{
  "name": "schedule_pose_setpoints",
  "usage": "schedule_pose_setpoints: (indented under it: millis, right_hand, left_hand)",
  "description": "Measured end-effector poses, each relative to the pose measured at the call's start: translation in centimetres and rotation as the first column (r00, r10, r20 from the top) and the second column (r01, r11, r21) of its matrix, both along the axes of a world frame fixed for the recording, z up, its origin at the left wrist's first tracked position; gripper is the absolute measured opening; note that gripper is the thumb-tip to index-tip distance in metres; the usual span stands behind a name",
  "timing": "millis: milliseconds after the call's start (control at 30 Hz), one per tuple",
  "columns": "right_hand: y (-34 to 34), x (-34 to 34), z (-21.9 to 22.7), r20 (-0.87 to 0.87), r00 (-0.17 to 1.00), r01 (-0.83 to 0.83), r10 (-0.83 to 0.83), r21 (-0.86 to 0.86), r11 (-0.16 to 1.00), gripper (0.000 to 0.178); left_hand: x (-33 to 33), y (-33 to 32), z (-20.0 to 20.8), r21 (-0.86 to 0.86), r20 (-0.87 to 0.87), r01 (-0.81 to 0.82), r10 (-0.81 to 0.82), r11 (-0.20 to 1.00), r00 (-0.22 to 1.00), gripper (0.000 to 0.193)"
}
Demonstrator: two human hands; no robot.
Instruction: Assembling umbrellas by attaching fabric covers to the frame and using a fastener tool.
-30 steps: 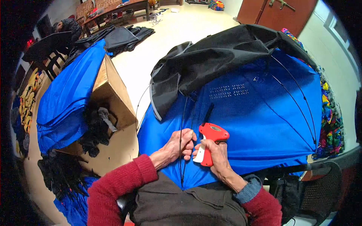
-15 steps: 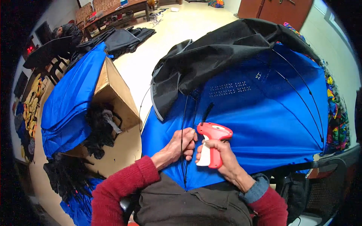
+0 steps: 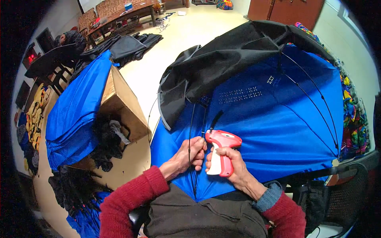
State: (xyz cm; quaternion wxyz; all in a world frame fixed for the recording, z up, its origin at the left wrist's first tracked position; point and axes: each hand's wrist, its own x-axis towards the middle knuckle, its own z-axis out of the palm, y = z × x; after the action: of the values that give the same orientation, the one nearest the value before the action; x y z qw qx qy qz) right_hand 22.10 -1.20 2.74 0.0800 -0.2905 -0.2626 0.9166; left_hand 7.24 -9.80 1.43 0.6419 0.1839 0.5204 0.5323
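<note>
A red-and-white tagging gun [image 3: 224, 139] is gripped in my right hand [image 3: 237, 163], with a strip of black fasteners standing up from its top. Its needle end points left at the fingertips of my left hand [image 3: 192, 152]. Those fingers are curled in a pinch; what lies between them is too small to make out. A thin black rib [image 3: 191, 131] crosses in front of my left hand. Both hands are over the blue inside of a large umbrella canopy [image 3: 274, 131], spread across my lap. Black fabric [image 3: 222, 59] is folded over its far side.
At left stands an open cardboard box [image 3: 125, 101], draped with blue fabric [image 3: 79, 115] and holding dark items. Black fabric [image 3: 129, 47] lies on the floor behind it. A black chair [image 3: 341, 190] is at my right, beside a multicoloured pile [image 3: 351, 107]. A wooden bench [image 3: 123, 18] stands far back.
My hands have barely moved. The tagging gun has shifted slightly left, its needle end nearer the left fingertips. The whole view has turned a little.
</note>
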Motion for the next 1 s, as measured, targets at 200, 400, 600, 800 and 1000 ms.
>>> schedule_pose_setpoints:
  millis: [200, 400, 600, 800, 1000]
  right_hand:
    - [-0.2, -0.2, -0.4, -0.055, 0.998, 0.040, -0.041, -0.031, 0.999, 0.030]
    - [0.0, -0.2, -0.1, -0.013, 1.000, 0.005, -0.005, 0.049, 0.999, 0.029]
    - [-0.2, -0.5, 0.5, -0.014, 0.999, -0.028, 0.029, 0.084, 0.996, 0.028]
    - [0.0, -0.6, 0.3, 0.027, 1.000, -0.004, 0.002, 0.091, 0.996, 0.025]
    - [0.1, -0.4, -0.2, 0.018, 1.000, 0.015, -0.019, 0.200, 0.980, 0.019]
  left_hand:
    - [-0.1, -0.2, 0.3, -0.004, -0.007, -0.005, 0.004, 1.000, 1.000, 0.029]
    - [-0.4, -0.5, 0.6, 0.015, -0.022, 0.008, -0.008, 1.000, 1.000, 0.029]
    - [-0.4, -0.7, 0.9, 0.041, -0.021, 0.008, -0.007, 0.999, 1.000, 0.029]
    - [0.0, -0.6, 0.8, 0.015, -0.049, 0.026, -0.025, 1.000, 0.998, 0.030]
    - [0.0, -0.9, 1.4, 0.083, -0.113, 0.081, -0.071, 0.993, 0.991, 0.031]
